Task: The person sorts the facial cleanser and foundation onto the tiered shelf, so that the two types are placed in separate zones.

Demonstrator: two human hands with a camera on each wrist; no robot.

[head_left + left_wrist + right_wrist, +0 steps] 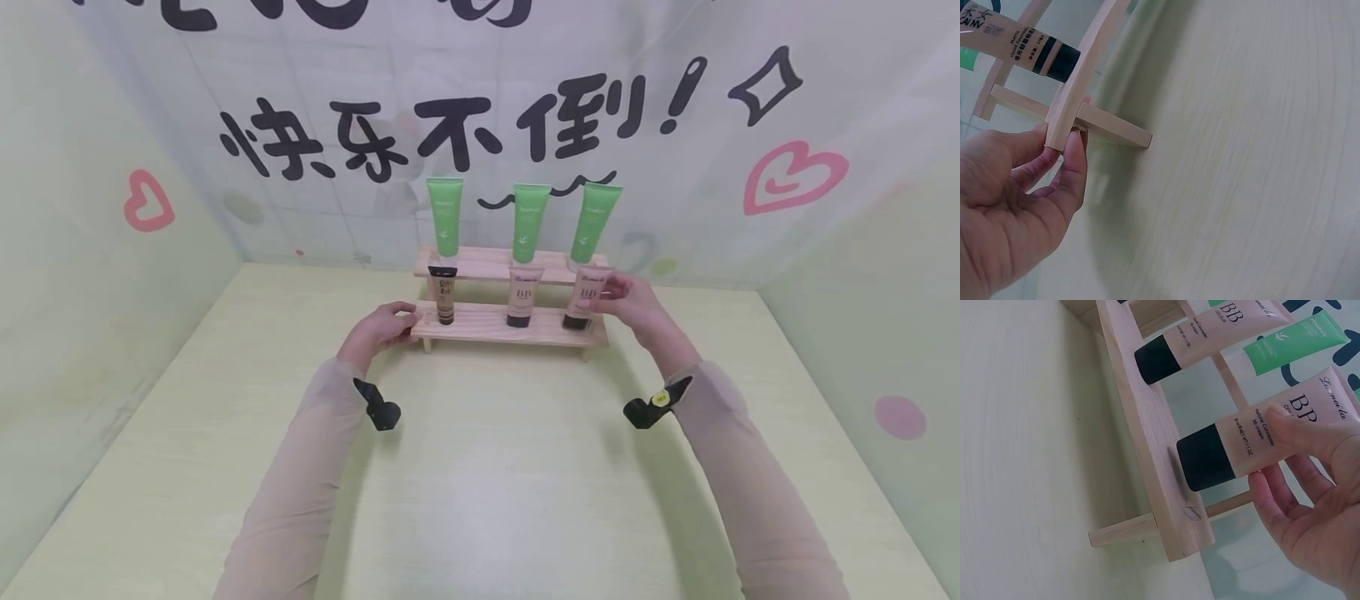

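Observation:
A two-tier wooden rack (480, 335) stands on the table near the back wall. My left hand (1022, 194) pinches the left end of its lower shelf (1072, 106) between thumb and fingers. On that shelf's right end, my right hand (1310, 481) holds a pink BB cream tube (1244, 444) by its body, black cap down, close over the wood. Another pink BB cream tube (522, 293) stands mid-shelf. At the left stands a beige foundation tube (445, 296) with dark ends. Three green tubes line the upper shelf, the left one (447, 212) upright, the right one (595, 218) tilted rightward.
The pale wood-grain table (495, 467) stretches in front of the rack. Right behind it hangs a white wall sheet (315, 217) with black lettering. Pale green side panels (870, 333) close in both sides. Each wrist carries a small black camera (382, 408).

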